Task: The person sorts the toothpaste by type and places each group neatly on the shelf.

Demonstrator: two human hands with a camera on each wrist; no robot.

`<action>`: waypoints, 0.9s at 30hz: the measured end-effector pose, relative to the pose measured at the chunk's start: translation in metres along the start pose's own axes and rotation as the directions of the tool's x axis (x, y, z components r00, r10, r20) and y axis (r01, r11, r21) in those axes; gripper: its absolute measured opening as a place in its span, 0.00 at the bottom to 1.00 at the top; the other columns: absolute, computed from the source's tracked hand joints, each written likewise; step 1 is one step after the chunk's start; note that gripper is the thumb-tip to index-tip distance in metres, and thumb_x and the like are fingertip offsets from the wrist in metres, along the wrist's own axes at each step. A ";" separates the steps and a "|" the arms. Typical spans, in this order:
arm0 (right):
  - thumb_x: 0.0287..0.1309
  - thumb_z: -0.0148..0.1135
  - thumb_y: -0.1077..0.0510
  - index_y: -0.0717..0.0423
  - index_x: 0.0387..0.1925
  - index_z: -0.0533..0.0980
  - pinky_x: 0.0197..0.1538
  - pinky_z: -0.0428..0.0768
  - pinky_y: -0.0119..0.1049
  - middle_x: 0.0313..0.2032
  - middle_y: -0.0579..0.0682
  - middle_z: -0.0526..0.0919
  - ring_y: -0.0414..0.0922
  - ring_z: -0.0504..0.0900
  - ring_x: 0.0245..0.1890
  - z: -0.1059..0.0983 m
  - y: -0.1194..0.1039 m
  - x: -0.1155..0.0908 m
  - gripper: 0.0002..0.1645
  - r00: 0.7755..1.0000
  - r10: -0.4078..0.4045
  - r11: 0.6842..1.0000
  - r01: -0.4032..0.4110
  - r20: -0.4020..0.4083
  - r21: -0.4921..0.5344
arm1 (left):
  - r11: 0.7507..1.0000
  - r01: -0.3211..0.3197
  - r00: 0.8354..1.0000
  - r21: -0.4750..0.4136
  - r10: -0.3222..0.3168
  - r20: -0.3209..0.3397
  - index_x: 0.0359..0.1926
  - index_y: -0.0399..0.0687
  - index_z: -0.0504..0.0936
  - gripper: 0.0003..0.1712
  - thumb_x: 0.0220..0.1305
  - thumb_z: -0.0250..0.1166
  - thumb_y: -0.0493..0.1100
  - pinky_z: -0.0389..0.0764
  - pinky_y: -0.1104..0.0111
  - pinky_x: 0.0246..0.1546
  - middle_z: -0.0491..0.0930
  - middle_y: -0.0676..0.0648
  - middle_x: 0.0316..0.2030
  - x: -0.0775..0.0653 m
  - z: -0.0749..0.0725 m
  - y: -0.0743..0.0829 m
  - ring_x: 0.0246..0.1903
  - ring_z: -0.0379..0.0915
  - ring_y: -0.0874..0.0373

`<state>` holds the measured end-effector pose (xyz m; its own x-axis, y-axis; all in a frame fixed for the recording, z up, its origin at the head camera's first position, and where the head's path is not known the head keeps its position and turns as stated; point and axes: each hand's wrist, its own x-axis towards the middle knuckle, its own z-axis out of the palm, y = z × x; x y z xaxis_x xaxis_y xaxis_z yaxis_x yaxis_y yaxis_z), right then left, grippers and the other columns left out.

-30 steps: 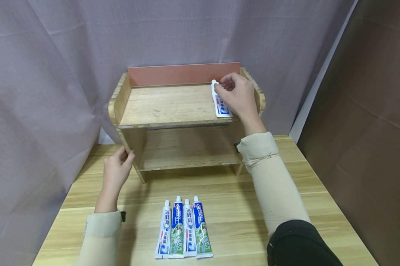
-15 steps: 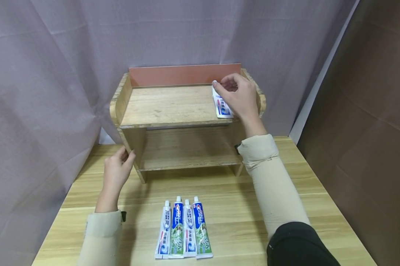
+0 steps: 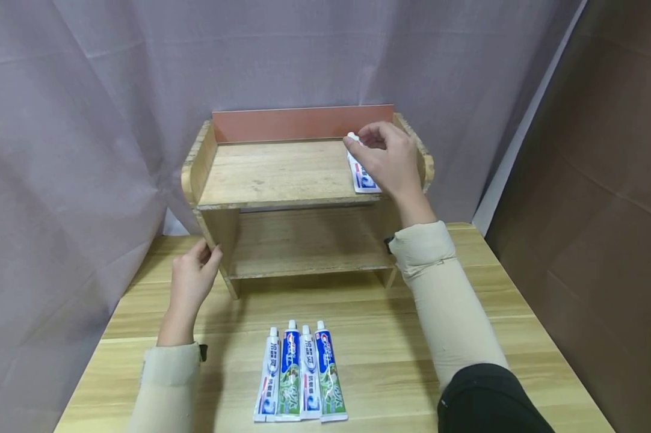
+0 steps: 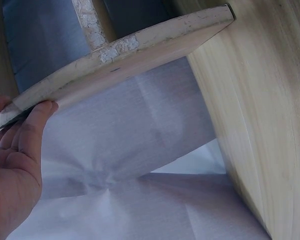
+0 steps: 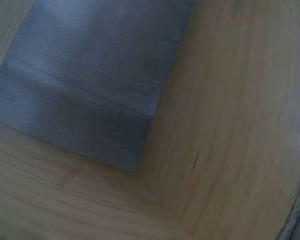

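A small wooden shelf (image 3: 271, 171) with two levels stands on the table. My left hand (image 3: 192, 273) grips the front edge of its left side panel, thumb and fingers on either side; the left wrist view shows this hand (image 4: 17, 150) at the panel (image 4: 160, 37). On the top level, at the right end, lies a white and blue toothpaste tube (image 3: 362, 179), cap toward the back. Over its upper part is my right hand (image 3: 390, 156), thumb and bent fingers parted about the cap end, hiding some of the tube. The right wrist view shows no hand.
Several toothpaste tubes, white ones (image 3: 268, 379) alternating with blue-green ones (image 3: 290, 373), lie side by side on the table (image 3: 379, 373) in front of the shelf. A reddish board (image 3: 304, 124) backs the top level. Grey cloth (image 3: 282, 48) hangs behind.
My right thumb has shifted slightly left across the tube's cap end, away from the fingers. The tube stays on the top level. My left hand keeps its hold on the side panel.
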<state>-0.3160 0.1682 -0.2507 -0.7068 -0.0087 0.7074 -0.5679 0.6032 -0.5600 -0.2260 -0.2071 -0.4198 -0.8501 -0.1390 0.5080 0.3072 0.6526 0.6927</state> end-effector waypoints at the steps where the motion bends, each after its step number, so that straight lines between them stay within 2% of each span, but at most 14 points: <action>1: 0.56 0.71 0.37 0.56 0.40 0.82 0.50 0.83 0.32 0.37 0.47 0.85 0.39 0.83 0.40 0.000 0.001 -0.001 0.26 1.000 -0.029 0.999 0.028 -0.008 -0.018 | 1.000 -0.003 1.000 0.000 0.003 -0.001 0.45 0.38 0.85 0.13 0.71 0.62 0.44 0.88 0.53 0.42 0.86 0.34 0.41 0.000 0.000 0.000 0.43 0.85 0.40; 5: 0.56 0.73 0.43 0.58 0.40 0.83 0.50 0.83 0.35 0.38 0.48 0.86 0.42 0.84 0.41 0.001 0.003 -0.008 0.22 0.982 -0.174 0.985 0.172 -0.069 -0.033 | 1.000 -0.013 1.000 -0.002 0.013 -0.005 0.47 0.37 0.85 0.14 0.71 0.62 0.44 0.87 0.52 0.43 0.85 0.34 0.43 0.002 0.001 0.000 0.44 0.85 0.39; 7: 0.55 0.74 0.46 0.59 0.40 0.83 0.49 0.84 0.34 0.37 0.49 0.86 0.43 0.84 0.40 0.002 0.004 -0.010 0.21 0.973 -0.208 0.978 0.208 -0.102 -0.012 | 1.000 -0.015 1.000 0.000 0.015 -0.010 0.48 0.37 0.85 0.15 0.71 0.62 0.44 0.87 0.52 0.43 0.85 0.34 0.43 0.003 0.001 0.000 0.44 0.85 0.39; 15: 0.53 0.76 0.54 0.64 0.40 0.82 0.50 0.85 0.36 0.37 0.54 0.86 0.47 0.84 0.40 0.002 0.002 -0.018 0.19 0.959 -0.252 0.957 0.267 -0.129 0.114 | 1.000 -0.019 1.000 0.005 0.019 -0.013 0.44 0.37 0.85 0.12 0.71 0.62 0.43 0.88 0.54 0.41 0.86 0.35 0.40 0.001 0.005 0.000 0.41 0.86 0.41; 20: 0.48 0.79 0.59 0.68 0.40 0.81 0.49 0.85 0.39 0.37 0.58 0.85 0.50 0.84 0.39 -0.001 -0.001 -0.025 0.21 0.945 -0.292 0.937 0.314 -0.150 0.153 | 0.999 -0.037 0.999 0.017 0.038 -0.019 0.44 0.39 0.85 0.12 0.70 0.63 0.43 0.88 0.53 0.41 0.86 0.35 0.40 0.002 0.006 0.001 0.42 0.86 0.41; 25: 0.47 0.78 0.64 0.75 0.39 0.78 0.47 0.86 0.49 0.36 0.66 0.83 0.59 0.83 0.38 -0.009 -0.019 -0.033 0.21 0.929 -0.346 0.915 0.365 -0.133 0.171 | 0.999 -0.032 0.999 0.015 0.033 -0.016 0.45 0.39 0.85 0.12 0.70 0.63 0.44 0.88 0.52 0.42 0.86 0.35 0.40 0.001 0.007 0.002 0.42 0.86 0.41; 27: 0.48 0.76 0.66 0.76 0.38 0.78 0.47 0.86 0.49 0.35 0.68 0.82 0.61 0.83 0.37 -0.013 -0.030 -0.037 0.20 0.925 -0.358 0.911 0.376 -0.130 0.168 | 0.999 -0.031 0.999 0.013 0.031 -0.015 0.46 0.38 0.85 0.13 0.70 0.62 0.44 0.88 0.52 0.42 0.86 0.34 0.41 0.001 0.008 0.003 0.43 0.85 0.40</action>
<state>-0.2674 0.1610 -0.2546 -0.3953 -0.1202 0.9107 -0.8545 0.4119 -0.3165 -0.2294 -0.1998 -0.4211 -0.8335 -0.1300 0.5370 0.3276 0.6663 0.6698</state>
